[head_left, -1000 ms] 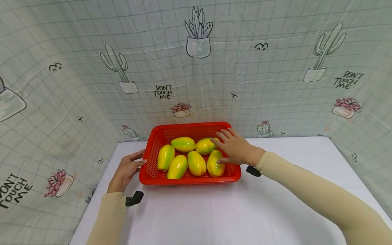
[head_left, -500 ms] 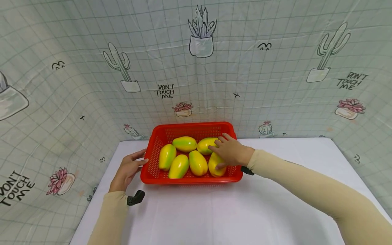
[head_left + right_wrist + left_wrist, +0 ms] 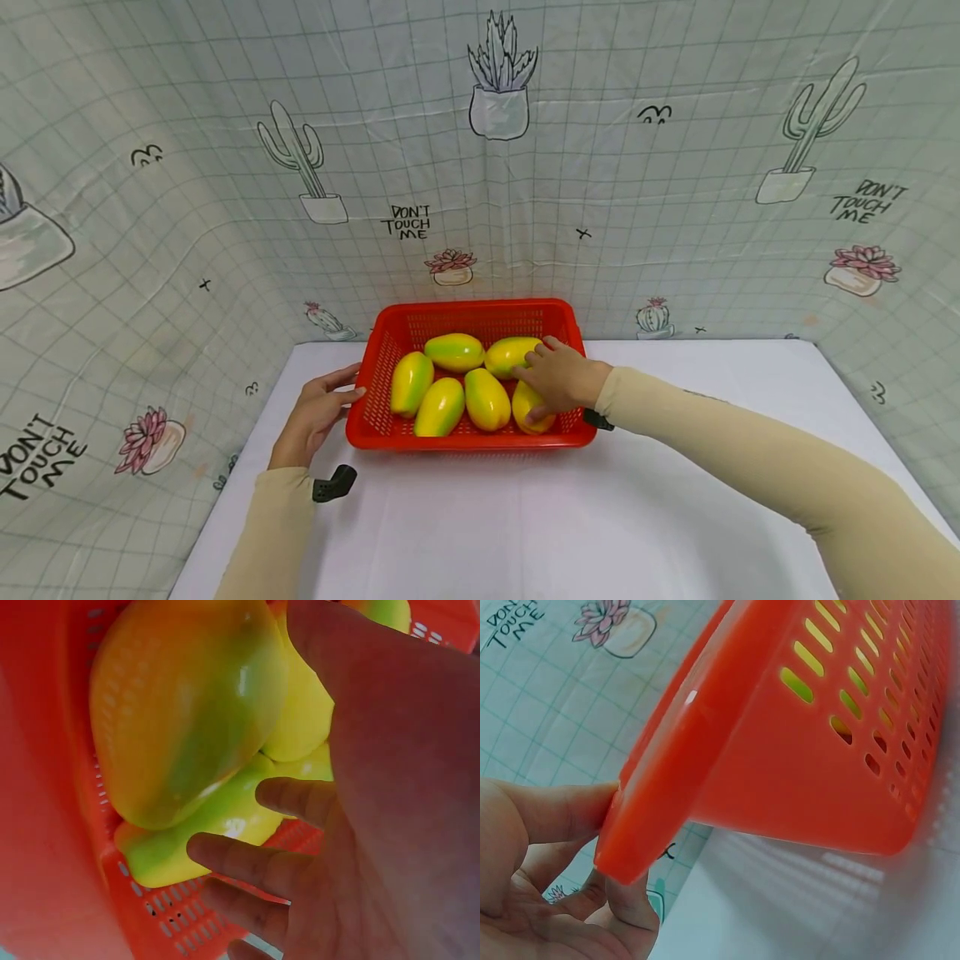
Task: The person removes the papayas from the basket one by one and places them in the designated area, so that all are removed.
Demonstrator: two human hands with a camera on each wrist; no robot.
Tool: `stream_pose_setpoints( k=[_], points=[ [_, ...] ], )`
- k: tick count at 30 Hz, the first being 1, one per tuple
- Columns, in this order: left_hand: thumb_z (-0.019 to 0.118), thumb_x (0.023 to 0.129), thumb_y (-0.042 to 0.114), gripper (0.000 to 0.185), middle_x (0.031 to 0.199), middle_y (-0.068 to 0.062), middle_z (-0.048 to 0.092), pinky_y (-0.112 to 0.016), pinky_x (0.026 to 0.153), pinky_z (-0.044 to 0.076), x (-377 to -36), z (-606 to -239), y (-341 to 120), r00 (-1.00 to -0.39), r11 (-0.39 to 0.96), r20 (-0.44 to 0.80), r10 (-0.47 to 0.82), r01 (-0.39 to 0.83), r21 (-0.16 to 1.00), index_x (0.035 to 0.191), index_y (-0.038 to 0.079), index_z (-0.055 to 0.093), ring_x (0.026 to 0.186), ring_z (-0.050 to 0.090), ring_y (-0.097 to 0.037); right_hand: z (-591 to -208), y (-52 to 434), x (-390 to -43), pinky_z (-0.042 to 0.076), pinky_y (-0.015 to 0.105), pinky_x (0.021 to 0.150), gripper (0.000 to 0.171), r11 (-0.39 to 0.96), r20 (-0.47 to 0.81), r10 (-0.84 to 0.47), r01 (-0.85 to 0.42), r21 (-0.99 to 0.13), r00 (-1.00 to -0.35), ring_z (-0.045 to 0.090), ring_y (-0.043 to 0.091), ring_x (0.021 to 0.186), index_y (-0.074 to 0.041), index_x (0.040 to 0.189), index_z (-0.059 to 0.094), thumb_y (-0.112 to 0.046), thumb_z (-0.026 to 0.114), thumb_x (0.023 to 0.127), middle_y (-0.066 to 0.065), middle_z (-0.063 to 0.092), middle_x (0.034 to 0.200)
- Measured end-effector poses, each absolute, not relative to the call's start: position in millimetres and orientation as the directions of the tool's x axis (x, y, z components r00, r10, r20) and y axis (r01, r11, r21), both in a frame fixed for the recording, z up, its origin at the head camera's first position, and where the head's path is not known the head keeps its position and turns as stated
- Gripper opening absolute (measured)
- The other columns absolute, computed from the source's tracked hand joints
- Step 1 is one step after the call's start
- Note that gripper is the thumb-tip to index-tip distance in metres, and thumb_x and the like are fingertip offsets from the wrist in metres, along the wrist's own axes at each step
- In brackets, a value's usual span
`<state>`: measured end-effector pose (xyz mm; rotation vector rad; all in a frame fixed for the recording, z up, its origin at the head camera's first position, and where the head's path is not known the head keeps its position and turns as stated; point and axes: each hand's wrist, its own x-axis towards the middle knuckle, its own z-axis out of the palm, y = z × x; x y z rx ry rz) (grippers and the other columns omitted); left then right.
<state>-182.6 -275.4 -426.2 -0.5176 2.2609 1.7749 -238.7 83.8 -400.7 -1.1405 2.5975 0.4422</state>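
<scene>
A red perforated plastic basket (image 3: 468, 445) stands on the table with several glossy yellow-green mangoes lying in it. My left hand (image 3: 306, 421) holds the basket's left rim, thumb and fingers on either side of it, as the left wrist view shows on the basket (image 3: 780, 780). Inside the basket's right end, my right hand (image 3: 561, 375) reaches over the front-right mango (image 3: 525, 407), partly hiding it. Its fingertips come close to the back-right mango (image 3: 506, 354). Close up in the right wrist view, the fingers (image 3: 247, 866) are spread and loosely bent beside a mango (image 3: 180, 712).
A white cloth covers the table (image 3: 465, 525) in front of and beside the basket. Behind and to the left hangs a grid-patterned curtain (image 3: 525, 192) with cactus drawings, close to the basket's back edge. A small black device (image 3: 335, 483) sits at the left wrist.
My right hand has moved left and down over the front-right mango, its fingers bending a little. The left hand stays on the rim. The whole view has shifted slightly.
</scene>
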Motion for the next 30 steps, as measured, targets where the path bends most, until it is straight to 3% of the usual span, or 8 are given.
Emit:
stream_pose_setpoints(
  k=[7,15,21,30],
  points=[
    [0.061,0.106,0.009,0.062,0.164,-0.023,0.037,-0.017,0.081,0.053,-183,-425,-274,-0.915,0.226,-0.379,-0.137,-0.402,0.888,0.164,0.007,0.039,0.123,0.051,-0.030,-401,85,-238,0.034,0.056,0.123,0.082,0.668,-0.406,-0.629,-0.728,0.154,-0.663,0.052,0.038,0.137,-0.011,0.154,0.053,-0.061,0.074,0.091,0.019,0.063,0.140],
    [0.061,0.106,0.008,0.061,0.164,-0.024,0.036,-0.016,0.080,0.053,-181,-425,-275,-0.917,0.217,-0.376,-0.136,-0.397,0.892,0.163,0.006,0.038,0.119,0.051,-0.028,-402,80,-243,0.029,0.055,0.126,0.084,0.702,-0.473,-0.583,-0.703,0.116,-0.660,0.049,0.040,0.141,-0.010,0.154,0.054,-0.061,0.075,0.090,0.020,0.060,0.145],
    [0.061,0.106,0.009,0.061,0.164,-0.024,0.036,-0.017,0.080,0.053,-181,-426,-275,-0.915,0.213,-0.378,-0.137,-0.400,0.891,0.163,0.006,0.038,0.118,0.051,-0.027,-405,72,-242,0.040,0.048,0.118,0.084,0.696,-0.492,-0.565,-0.703,0.147,-0.662,0.054,0.035,0.129,-0.014,0.152,0.056,-0.062,0.078,0.086,0.018,0.064,0.136],
    [0.061,0.106,0.009,0.061,0.164,-0.024,0.036,-0.018,0.081,0.053,-181,-425,-273,-0.913,0.218,-0.381,-0.146,-0.405,0.888,0.163,0.006,0.039,0.120,0.051,-0.029,-408,68,-240,0.041,0.048,0.119,0.082,0.673,-0.489,-0.587,-0.725,0.148,-0.645,0.052,0.035,0.126,-0.016,0.151,0.055,-0.047,0.087,0.083,0.017,0.061,0.132]
  ],
)
